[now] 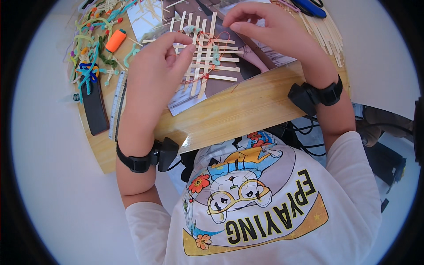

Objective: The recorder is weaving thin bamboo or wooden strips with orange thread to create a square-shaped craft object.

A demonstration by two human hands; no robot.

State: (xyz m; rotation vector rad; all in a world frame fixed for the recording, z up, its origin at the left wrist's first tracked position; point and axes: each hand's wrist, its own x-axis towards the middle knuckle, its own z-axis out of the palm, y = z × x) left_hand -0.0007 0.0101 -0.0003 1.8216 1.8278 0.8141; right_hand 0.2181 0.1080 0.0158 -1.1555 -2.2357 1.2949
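A lattice of crossed pale wooden sticks [207, 56] lies on printed sheets near the table's far middle. Orange-red thread [228, 39] loops over its upper right part and is wound at several crossings. Pale green fuzzy pieces [216, 55] sit on the lattice at its top and right. My left hand [154, 73] is over the lattice's left side, thumb and forefinger tips pinched close together. Above the upper right corner, my right hand [269, 28] has its fingers curled, thumb near forefinger. Whatever either pinch holds is too small to make out.
Left of the lattice are an orange thread spool [115, 40], a heap of colourful pipe cleaners [90, 48], a dark flat case [93, 108] and a clear ruler [117, 99]. Loose sticks [329, 37] and blue-handled scissors [311, 8] lie at the far right. The table's front edge curves before me.
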